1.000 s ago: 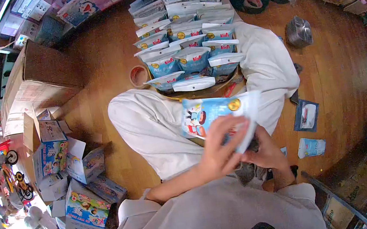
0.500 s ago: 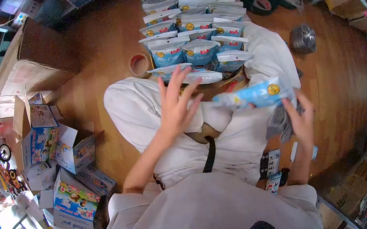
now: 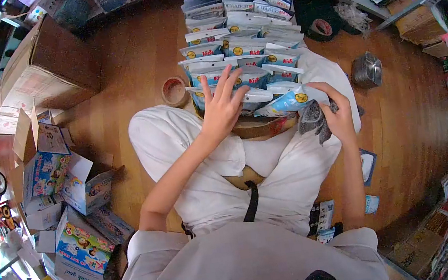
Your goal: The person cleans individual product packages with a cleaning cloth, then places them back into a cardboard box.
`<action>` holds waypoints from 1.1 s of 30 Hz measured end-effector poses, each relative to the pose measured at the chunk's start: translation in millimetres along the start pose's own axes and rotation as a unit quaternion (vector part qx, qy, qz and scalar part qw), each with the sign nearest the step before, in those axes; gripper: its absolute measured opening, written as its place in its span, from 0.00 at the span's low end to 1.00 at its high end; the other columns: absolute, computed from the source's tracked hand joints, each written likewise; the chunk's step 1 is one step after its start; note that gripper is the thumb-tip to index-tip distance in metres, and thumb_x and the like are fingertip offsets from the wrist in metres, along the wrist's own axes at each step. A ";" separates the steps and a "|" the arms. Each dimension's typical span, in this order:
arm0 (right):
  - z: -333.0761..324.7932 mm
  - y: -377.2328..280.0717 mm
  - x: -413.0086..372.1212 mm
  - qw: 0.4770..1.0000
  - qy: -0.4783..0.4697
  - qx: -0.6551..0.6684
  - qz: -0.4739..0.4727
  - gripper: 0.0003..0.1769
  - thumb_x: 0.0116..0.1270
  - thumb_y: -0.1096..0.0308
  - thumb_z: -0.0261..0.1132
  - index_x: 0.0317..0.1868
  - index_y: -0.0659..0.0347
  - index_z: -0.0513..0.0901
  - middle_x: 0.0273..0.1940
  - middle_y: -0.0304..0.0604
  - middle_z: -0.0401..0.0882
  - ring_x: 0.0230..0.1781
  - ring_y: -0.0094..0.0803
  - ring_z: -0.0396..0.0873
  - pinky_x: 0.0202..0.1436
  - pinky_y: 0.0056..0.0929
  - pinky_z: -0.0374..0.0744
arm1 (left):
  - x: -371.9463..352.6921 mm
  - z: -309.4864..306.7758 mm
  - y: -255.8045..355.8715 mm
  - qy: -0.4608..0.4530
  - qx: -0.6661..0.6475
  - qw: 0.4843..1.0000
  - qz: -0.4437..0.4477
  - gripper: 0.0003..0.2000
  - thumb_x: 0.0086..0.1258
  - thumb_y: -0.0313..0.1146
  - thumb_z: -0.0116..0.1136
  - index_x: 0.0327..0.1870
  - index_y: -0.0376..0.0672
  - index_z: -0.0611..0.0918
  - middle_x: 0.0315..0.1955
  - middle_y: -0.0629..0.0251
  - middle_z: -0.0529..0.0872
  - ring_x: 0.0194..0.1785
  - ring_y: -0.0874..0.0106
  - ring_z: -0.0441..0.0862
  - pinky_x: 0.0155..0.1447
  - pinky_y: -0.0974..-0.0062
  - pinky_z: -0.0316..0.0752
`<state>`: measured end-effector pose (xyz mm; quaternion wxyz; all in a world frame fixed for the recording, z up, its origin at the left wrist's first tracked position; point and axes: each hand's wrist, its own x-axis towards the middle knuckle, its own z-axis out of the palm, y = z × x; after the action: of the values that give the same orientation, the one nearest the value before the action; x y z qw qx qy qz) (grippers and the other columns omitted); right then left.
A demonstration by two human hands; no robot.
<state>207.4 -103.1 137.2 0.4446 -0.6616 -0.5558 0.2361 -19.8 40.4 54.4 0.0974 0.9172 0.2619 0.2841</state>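
My right hand [image 3: 337, 111] grips the end of a light-blue packet [image 3: 286, 102] with a round yellow mark, its far end reaching the front of the packet rows. A crumpled grey cloth [image 3: 316, 120] hangs at the same hand, just under the packet. My left hand [image 3: 221, 107], fingers spread, is over the front row at its left side, partly hiding the packets there. Blue packets with red "Kids" lettering [image 3: 281, 57] stand upright in three columns between my legs. Behind them are grey packets [image 3: 239, 5] with dark tops.
A roll of brown tape [image 3: 174, 91] lies left of the packets. A large cardboard box [image 3: 61, 62] is at the far left, with several opened printed cartons [image 3: 87, 248] nearer me. On the right floor sits a shiny grey roll [image 3: 367, 70]. Loaded shelves line the right side.
My right hand has carried the blue packet forward and left to the front row, the grey cloth moving with it. My left hand stays spread, now a little further right over the packets.
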 end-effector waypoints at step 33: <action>11.9 29.0 5.3 0.992 0.032 -0.023 -0.118 0.28 0.44 0.90 0.51 0.47 0.64 0.83 0.49 0.48 0.83 0.53 0.42 0.79 0.60 0.32 0.72 | -11.6 18.6 -5.1 -0.083 0.109 0.990 0.032 0.38 0.57 0.30 0.63 0.71 0.63 0.63 0.72 0.70 0.60 0.76 0.67 0.53 0.71 0.37 0.41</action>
<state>214.5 -93.9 107.6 0.4717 -0.6089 -0.6204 0.1478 -19.4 37.9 32.0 0.0093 0.9508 0.2525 0.1794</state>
